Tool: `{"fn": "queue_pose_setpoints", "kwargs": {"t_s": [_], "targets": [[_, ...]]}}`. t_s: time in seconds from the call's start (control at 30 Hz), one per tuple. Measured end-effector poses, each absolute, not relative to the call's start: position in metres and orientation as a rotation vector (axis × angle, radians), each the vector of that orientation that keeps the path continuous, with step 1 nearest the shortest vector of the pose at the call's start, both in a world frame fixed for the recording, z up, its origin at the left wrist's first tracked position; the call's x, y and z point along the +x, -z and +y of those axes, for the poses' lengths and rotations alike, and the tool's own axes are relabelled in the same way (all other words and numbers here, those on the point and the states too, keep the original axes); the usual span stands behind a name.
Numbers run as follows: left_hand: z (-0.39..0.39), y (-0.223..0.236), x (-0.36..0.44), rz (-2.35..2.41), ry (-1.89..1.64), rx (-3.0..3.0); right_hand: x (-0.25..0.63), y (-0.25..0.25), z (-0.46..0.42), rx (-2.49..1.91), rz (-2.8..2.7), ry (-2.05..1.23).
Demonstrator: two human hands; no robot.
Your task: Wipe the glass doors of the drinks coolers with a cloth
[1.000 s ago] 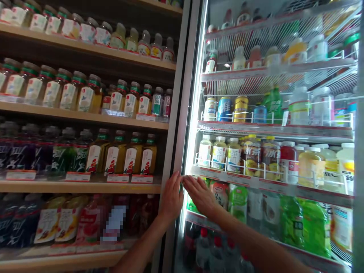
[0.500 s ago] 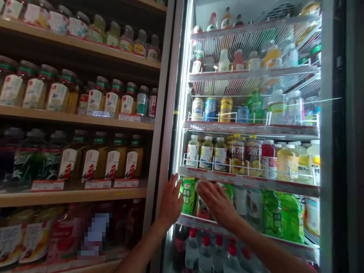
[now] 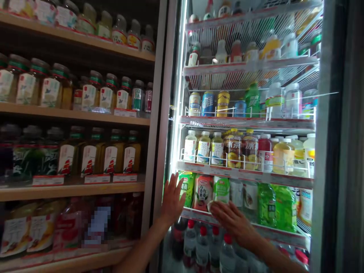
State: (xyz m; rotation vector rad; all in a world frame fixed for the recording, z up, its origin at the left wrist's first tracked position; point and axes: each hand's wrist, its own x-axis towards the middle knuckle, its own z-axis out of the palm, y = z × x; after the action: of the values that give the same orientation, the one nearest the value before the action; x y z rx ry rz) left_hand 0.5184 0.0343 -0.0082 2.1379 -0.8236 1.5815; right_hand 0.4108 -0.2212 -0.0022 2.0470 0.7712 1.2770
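My left hand (image 3: 173, 203) rests with fingers spread against the left edge of the glass door (image 3: 244, 125) of a lit drinks fridge. Lower on the same glass, my right hand (image 3: 231, 220) lies flat over a pale cloth (image 3: 209, 206), of which only a small edge shows past the fingertips. Behind the glass near that hand stand a red drink pack (image 3: 202, 191) and a green-and-white pack (image 3: 221, 189). Another green pack (image 3: 186, 185) is partly covered by my left fingers.
Left of the fridge, wooden shelves (image 3: 85, 187) carry rows of bottled drinks (image 3: 89, 155). Inside the fridge, wire shelves hold cans (image 3: 223, 103), bottles (image 3: 217, 148) and, at the bottom, red-capped bottles (image 3: 202, 246). The grey door frame (image 3: 325, 144) runs down the right side.
My right hand has slid down and slightly right across the glass with the cloth, uncovering the red pack. The left hand stays at the door's edge. The view has shifted slightly.
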Motion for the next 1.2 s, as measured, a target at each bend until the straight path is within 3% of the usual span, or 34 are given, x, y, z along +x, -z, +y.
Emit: {"fn": "queue_pose_setpoints", "kwargs": {"t_s": [0.2,0.43,0.63,0.87,1.1,1.2], "targets": [[0.034,0.010,0.516,-0.807,-1.592,2.125,0.418,-0.049,-0.225,2.162,0.361,-1.790],[0.028,0.013,0.513,-0.764,-1.547,2.132,0.407,0.008,-0.232,1.999,0.783,-1.340],[0.023,0.015,0.510,-0.754,-1.540,2.125,0.400,-0.042,-0.258,2.209,0.246,-1.908],[0.033,0.034,0.504,-0.846,-1.505,2.187,0.412,-0.022,-0.226,2.181,0.612,-1.562],[0.060,0.056,0.505,-0.881,-1.484,2.235,0.473,-0.118,-0.134,2.185,0.593,-1.706],[0.079,0.064,0.510,-0.817,-1.512,2.243,0.496,-0.108,-0.087,2.178,0.721,-1.648]]}}
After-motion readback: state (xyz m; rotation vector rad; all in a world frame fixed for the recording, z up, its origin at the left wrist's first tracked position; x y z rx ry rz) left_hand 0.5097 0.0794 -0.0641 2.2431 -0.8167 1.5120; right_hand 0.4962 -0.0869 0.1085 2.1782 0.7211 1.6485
